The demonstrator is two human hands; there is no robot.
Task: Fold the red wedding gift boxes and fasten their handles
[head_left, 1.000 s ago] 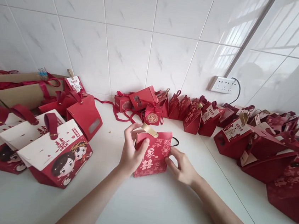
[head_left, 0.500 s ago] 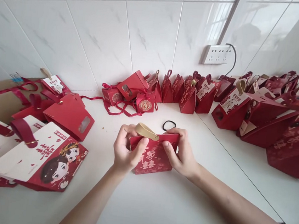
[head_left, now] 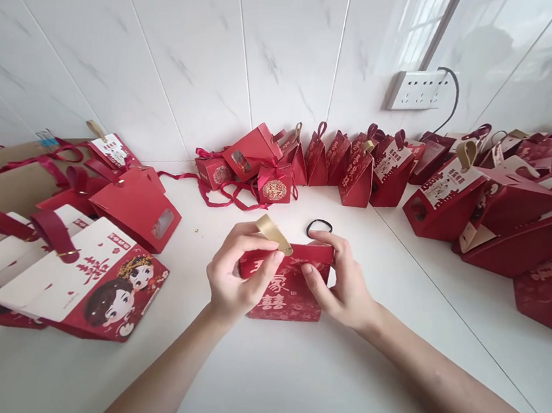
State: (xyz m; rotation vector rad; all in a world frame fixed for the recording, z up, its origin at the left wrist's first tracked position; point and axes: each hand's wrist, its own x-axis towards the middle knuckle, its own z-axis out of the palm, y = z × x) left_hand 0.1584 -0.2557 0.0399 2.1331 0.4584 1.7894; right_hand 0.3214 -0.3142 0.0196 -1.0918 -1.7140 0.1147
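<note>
A red paper gift box (head_left: 291, 293) with pale Chinese characters stands on the white counter between my hands. From its top edge rises a gold ribbon loop (head_left: 273, 232), held at its base by a small fastener. My left hand (head_left: 240, 268) is closed at the upper left, thumb and forefinger pinching by the ribbon's base. At the upper right corner, my right hand (head_left: 344, 283) grips the box, thumb on the front and the other fingers behind it. A black elastic band (head_left: 320, 226) lies just behind the right hand.
White-topped gift boxes (head_left: 66, 276) with cartoon faces lean together at left, beside a plain red box (head_left: 140, 209). Small red boxes (head_left: 275, 187) and trailing ribbon lie along the wall. Many finished-looking boxes (head_left: 447, 198) crowd the right. A power strip (head_left: 416, 91) is on the tiles.
My left forefinger has come over the front to the thumb, at the ribbon's base. My right hand keeps its hold on the box. The view has shifted slightly.
</note>
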